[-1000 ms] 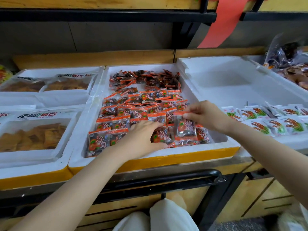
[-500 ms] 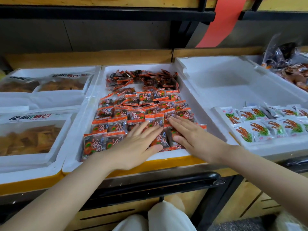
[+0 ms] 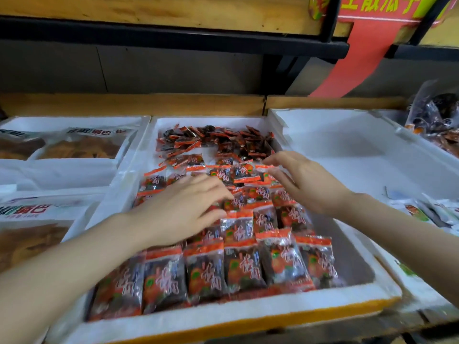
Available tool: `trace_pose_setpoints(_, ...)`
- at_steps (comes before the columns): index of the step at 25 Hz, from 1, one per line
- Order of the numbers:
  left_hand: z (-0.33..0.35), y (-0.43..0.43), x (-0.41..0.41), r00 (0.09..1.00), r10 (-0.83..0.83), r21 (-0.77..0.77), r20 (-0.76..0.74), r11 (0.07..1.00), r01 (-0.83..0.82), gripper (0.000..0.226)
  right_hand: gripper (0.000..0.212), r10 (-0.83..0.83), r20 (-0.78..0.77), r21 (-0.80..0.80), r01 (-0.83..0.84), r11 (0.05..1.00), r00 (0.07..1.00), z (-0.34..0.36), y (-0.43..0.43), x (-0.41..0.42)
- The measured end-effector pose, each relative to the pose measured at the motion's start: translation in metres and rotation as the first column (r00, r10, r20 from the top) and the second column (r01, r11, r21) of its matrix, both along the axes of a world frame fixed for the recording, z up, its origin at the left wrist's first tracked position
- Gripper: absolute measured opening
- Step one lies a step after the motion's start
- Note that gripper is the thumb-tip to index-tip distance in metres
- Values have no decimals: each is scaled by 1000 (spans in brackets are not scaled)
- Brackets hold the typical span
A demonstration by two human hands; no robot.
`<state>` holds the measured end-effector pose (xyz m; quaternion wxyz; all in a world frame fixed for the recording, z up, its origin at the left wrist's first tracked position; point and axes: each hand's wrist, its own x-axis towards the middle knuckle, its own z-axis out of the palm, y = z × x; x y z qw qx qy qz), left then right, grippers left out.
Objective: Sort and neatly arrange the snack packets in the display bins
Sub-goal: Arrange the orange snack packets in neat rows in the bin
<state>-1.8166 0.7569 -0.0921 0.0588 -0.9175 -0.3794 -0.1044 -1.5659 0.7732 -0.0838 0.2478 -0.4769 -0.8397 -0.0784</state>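
A white foam bin [image 3: 223,319] in front of me holds several red-and-dark snack packets [image 3: 243,266] laid in rows, with a looser heap of small packets [image 3: 213,140] at its far end. My left hand [image 3: 181,209] lies flat on the middle rows with its fingers spread. My right hand [image 3: 303,182] hovers over the packets at the right of the middle rows, fingers straight and slightly bent, holding nothing.
Left of the bin, large bags of brown chips [image 3: 82,145] lie in white foam bins. To the right is a mostly bare foam bin [image 3: 347,145] with white-and-green packets [image 3: 422,212] at its near end. A shelf [image 3: 173,28] overhangs the back.
Both hands have moved from the near rows toward the middle of the bin. The right hand, which pinched a packet a second ago, let it go and now holds nothing.
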Motion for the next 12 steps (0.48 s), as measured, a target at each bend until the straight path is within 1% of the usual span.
trace_pose_setpoints(3, 10, 56, -7, 994, 110, 44, 21, 993, -111, 43, 37, -89, 2, -38, 89, 995, 996, 0, 58, 2)
trace_pose_setpoints(6, 12, 115, -16, 974, 223, 19, 25, 974, -224, 48, 40, -170, -8, -99, 168, 981, 985, -1, 114, 0)
trace_pose_setpoints(9, 5, 173, -24, 949, 309, -69, 69, 950, -304, 53, 45, -242, 11, -185, 240, 953, 970, -6, 166, 0)
trace_pose_setpoints(12, -8, 215, -31, 934, 347, -244, 90, 916, -317, 56, 51, -306, 127, -301, 331, 894, 943, -10, 207, 5)
